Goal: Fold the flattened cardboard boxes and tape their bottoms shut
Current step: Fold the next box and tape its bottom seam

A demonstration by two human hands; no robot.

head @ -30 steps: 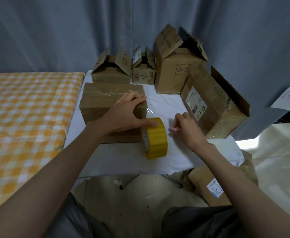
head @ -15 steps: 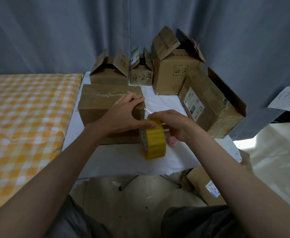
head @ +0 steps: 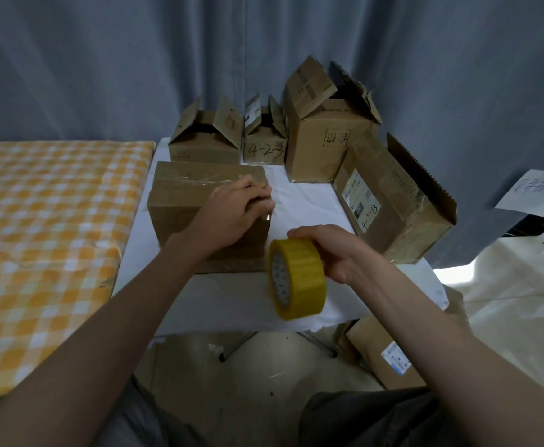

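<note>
Taped box [head: 199, 201]: lies closed on the white-covered counter [head: 238, 298], centre-left of the frame, clear tape showing across its top face.
Left hand [head: 232, 211]: rests on the taped box at its right end; fingers [head: 257, 190] curled over the top right edge, pressing down on the cardboard there.
Tape roll [head: 298, 279]: yellow, standing on edge, lower centre of the frame, just right of the taped box's near corner; whether it touches the counter cannot be told.
Right hand [head: 335, 250]: grips the tape roll from above and from the right, fingers wrapped over its upper rim.
Open boxes [head: 322, 140]: three stand upright with flaps raised along the far edge of the counter, upper centre.
Tilted box [head: 390, 201]: leans at the right of the counter, label facing the viewer, well apart from both hands.
Checked cloth [head: 45, 227]: orange and white, covers the surface at the left.
Flattened box [head: 383, 353]: lies on the floor below the counter, lower right.
</note>
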